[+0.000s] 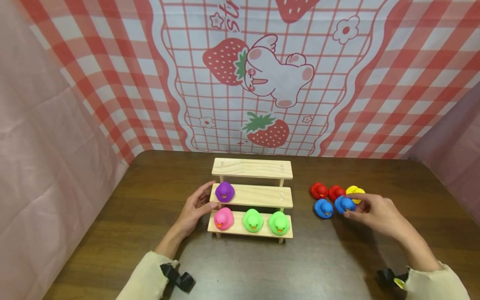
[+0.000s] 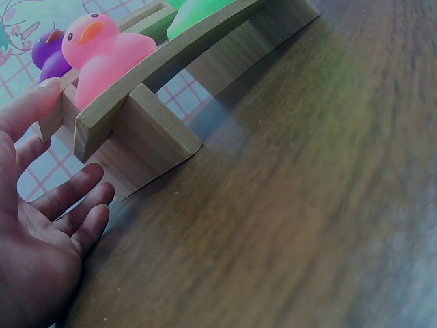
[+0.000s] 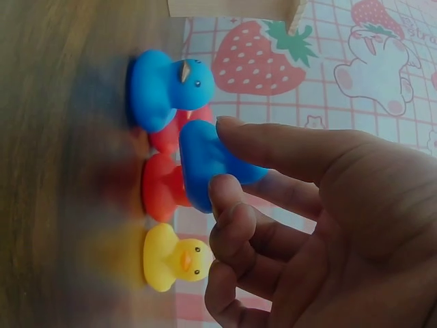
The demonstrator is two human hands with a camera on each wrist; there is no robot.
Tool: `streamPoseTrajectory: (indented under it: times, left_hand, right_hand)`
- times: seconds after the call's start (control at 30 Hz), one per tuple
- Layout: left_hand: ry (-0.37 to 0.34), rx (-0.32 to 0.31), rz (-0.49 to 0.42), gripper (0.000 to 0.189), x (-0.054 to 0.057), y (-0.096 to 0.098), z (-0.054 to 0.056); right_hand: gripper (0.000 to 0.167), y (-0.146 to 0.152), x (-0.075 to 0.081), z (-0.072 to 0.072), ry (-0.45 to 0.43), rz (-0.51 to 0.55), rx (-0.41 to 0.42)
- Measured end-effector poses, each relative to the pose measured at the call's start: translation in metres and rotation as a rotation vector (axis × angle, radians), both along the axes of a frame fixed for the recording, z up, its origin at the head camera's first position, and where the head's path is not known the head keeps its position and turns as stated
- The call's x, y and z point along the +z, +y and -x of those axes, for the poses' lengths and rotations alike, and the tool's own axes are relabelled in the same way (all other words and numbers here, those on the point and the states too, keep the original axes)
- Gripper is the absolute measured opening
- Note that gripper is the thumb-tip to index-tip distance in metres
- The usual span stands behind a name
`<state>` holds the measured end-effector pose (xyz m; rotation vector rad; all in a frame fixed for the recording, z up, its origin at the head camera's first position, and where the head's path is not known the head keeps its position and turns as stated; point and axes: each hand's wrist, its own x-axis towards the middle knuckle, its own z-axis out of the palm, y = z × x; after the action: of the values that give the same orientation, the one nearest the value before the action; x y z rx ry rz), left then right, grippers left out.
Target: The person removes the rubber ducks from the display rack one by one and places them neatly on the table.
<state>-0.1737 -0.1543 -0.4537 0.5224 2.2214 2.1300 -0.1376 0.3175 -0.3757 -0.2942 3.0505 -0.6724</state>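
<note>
In the head view, a three-tier wooden shelf [image 1: 255, 196] stands on the table. On its middle tier sits a purple rubber duck [image 1: 225, 192]; the bottom tier bears a pink duck [image 1: 223, 219] and two green ducks, one central [image 1: 253, 221] and one at right [image 1: 279, 223]. My left hand [image 1: 195, 210] pinches the left end of the middle tier between thumb and index finger, its other fingers loosely bent in the left wrist view. Off to the right, my right hand [image 1: 376, 212] pinches a blue duck [image 3: 205, 167], lifted off the table in the right wrist view.
Near the right hand, another blue duck [image 1: 323, 208], two red ducks, one left [image 1: 319, 191] and one beside it [image 1: 336, 192], and a yellow duck [image 1: 354, 191] stand on the brown table [image 1: 262, 266]. A checked strawberry cloth [image 1: 180, 104] hangs behind the table.
</note>
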Motion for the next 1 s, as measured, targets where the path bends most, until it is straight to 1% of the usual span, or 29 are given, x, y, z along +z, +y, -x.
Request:
streamPoseTrajectory:
  times: [0.5, 0.77, 1.0]
  left_hand:
    - [0.007, -0.004, -0.008, 0.063, -0.001, 0.0, 0.001]
    - [0.005, -0.003, -0.006, 0.063, 0.0, 0.0, 0.0]
    - [0.005, -0.005, -0.007, 0.063, 0.0, 0.0, 0.0]
  right_hand:
    - [0.056, 0.006, -0.011, 0.003, -0.07, -0.007, 0.02]
    - [0.047, 0.01, -0.015, 0.006, -0.059, 0.003, 0.052]
    - [0.045, 0.012, -0.018, 0.005, -0.079, 0.015, 0.065]
